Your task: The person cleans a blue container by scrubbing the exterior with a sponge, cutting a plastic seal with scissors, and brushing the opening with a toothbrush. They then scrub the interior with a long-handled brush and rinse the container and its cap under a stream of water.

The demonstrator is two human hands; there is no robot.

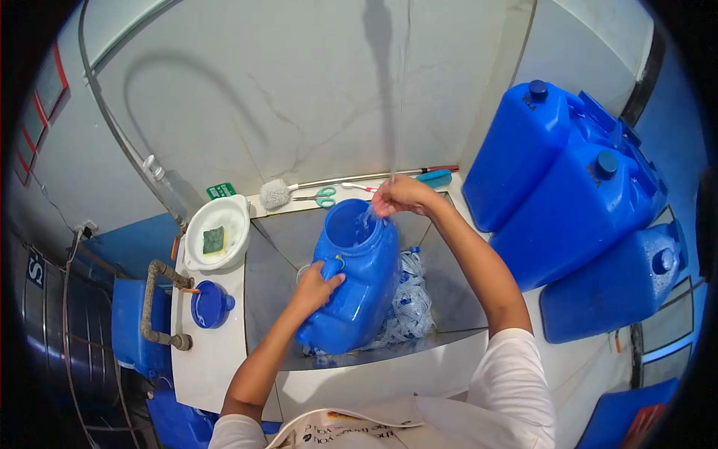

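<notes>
A blue plastic water jug leans over the sink, its wide round mouth facing up and away from me. My left hand is closed around the handle on the jug's left side. At the right edge of the mouth, my right hand has its fingers bent together; what they hold, if anything, is hidden. A thin clear stream comes down from above to this hand, and water splashes inside the mouth. Under the jug lies a bundle of clear and white plastic pieces with blue bits.
Blue jerrycans stand on the right ledge, a smaller one nearest me. On the left are a white basin with a green sponge, and a blue dipper. Scissors and a round brush lie behind the sink.
</notes>
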